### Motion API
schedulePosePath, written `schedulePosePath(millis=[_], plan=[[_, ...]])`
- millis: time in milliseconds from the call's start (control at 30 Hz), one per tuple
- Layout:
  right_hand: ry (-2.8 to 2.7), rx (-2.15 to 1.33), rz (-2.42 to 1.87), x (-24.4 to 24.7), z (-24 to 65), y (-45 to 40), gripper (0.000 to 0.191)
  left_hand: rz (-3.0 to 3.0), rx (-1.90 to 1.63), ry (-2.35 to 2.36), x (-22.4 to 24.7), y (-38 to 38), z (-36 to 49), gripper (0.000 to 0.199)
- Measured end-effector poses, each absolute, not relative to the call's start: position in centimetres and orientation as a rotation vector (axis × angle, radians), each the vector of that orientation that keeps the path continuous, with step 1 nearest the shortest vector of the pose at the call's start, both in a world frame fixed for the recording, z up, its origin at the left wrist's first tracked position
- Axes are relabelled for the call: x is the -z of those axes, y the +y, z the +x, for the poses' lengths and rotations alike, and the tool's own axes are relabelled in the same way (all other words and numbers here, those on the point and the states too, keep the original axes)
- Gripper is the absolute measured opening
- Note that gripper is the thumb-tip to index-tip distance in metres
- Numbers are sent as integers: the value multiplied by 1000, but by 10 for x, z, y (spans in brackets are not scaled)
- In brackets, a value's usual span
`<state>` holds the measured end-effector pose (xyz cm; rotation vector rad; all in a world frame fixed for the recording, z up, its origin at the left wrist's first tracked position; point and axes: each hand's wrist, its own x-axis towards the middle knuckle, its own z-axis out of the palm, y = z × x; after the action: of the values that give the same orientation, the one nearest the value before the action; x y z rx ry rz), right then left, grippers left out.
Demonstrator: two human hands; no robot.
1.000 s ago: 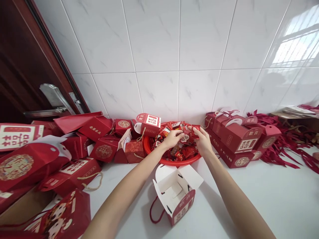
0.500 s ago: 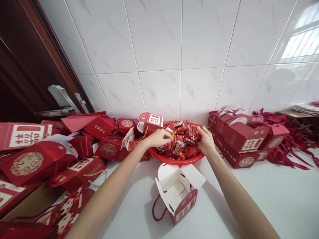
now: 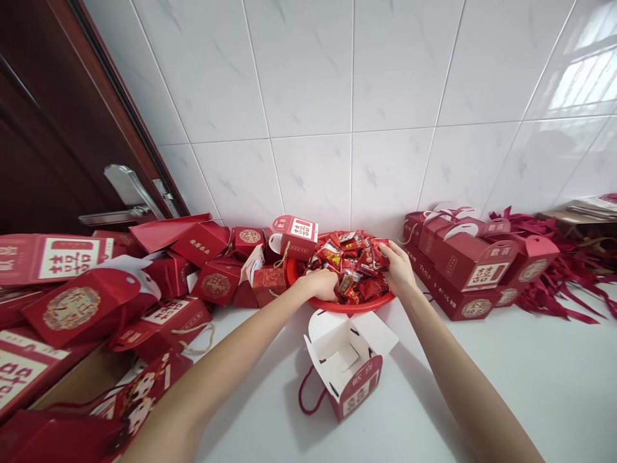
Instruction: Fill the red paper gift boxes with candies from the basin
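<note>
Small glossy red-wrapped sweets [image 3: 348, 252] are lying heaped in round red plastic basin [image 3: 371, 305]. Left hand [image 3: 322, 284] is curling among them, fingertips hidden, hold unclear; right hand [image 3: 399, 269] is pinching shiny red packet [image 3: 379, 253].

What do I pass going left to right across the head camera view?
Silver door handle → red basin of wrapped sweets → right hand → stacked red boxes → loose dark-red ribbons.
</note>
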<state>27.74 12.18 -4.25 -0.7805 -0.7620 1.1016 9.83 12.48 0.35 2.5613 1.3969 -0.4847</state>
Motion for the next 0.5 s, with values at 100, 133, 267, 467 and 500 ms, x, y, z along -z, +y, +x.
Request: schedulePosePath(millis=[100,133,267,467,500], plan=[[-767,-1104,-778,43,277,123,33,2608,450,1422,1,129,97,23],[-770,-1106,-778,43,277,123,34,2624,411,1394,3,132,94,18],[-788,-1122,-778,44,277,123,35,2514,-6,1230,14,147,76,12],[-846,-1153,-799,45,280,125,32,2019,-484,1039,21,156,51,31],[-857,-1156,-797,45,280,125,32,1983,-516,1009,20,155,50,33]])
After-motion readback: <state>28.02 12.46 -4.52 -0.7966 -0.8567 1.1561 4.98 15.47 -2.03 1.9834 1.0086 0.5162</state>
